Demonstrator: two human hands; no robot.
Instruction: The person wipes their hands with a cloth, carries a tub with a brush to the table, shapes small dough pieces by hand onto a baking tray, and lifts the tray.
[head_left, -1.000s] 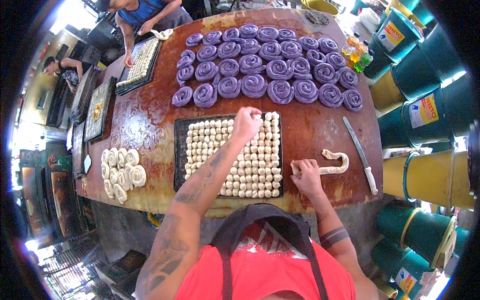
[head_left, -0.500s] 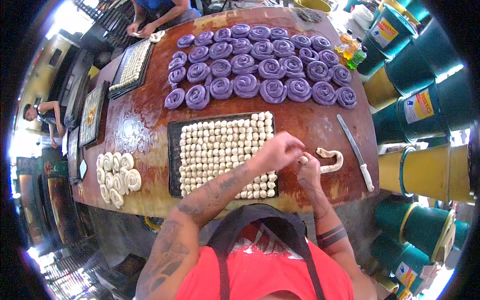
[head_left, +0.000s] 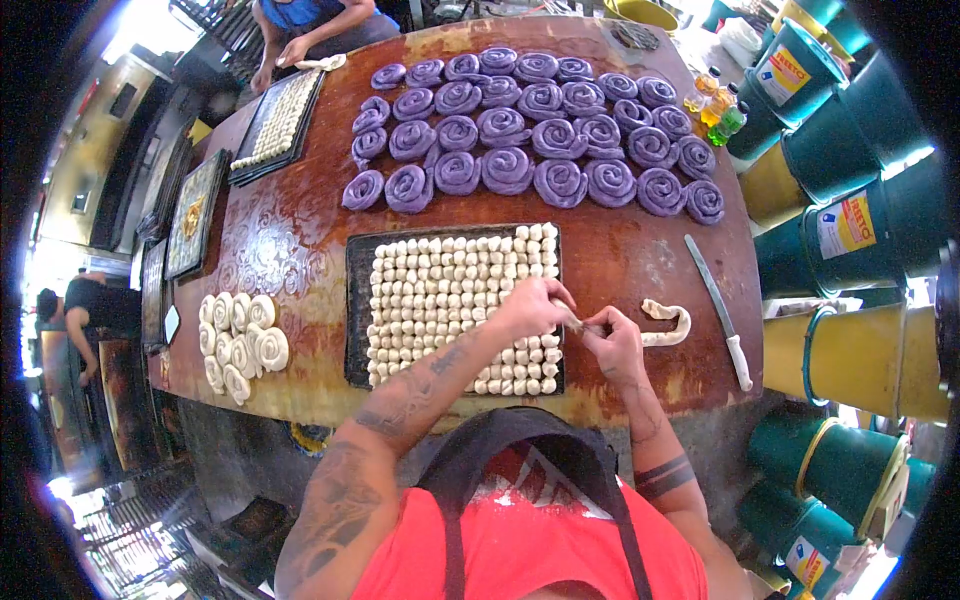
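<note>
My left hand (head_left: 536, 306) is closed at the right part of a dark tray (head_left: 357, 300) filled with rows of small white dough balls (head_left: 430, 290). Close against it, my right hand (head_left: 613, 338) pinches at the end of a dough rope (head_left: 682, 325), which curves back in a hook on the table. A small bit of dough seems to lie between the fingertips of both hands, but it is mostly hidden. To the right lies a knife (head_left: 715, 300) with a white handle.
Purple dough coils (head_left: 505, 170) cover the table's (head_left: 310, 330) far side. White coils (head_left: 240, 340) lie left. A person (head_left: 310, 30) works at another dough tray (head_left: 275, 125); a second person (head_left: 90, 310) is far left. Bottles (head_left: 728, 122) stand near drums (head_left: 850, 230).
My left hand has come from the tray's far rows back to my right hand. Since half a second ago the fingers of both have drawn together, and the far-left person has bent down.
</note>
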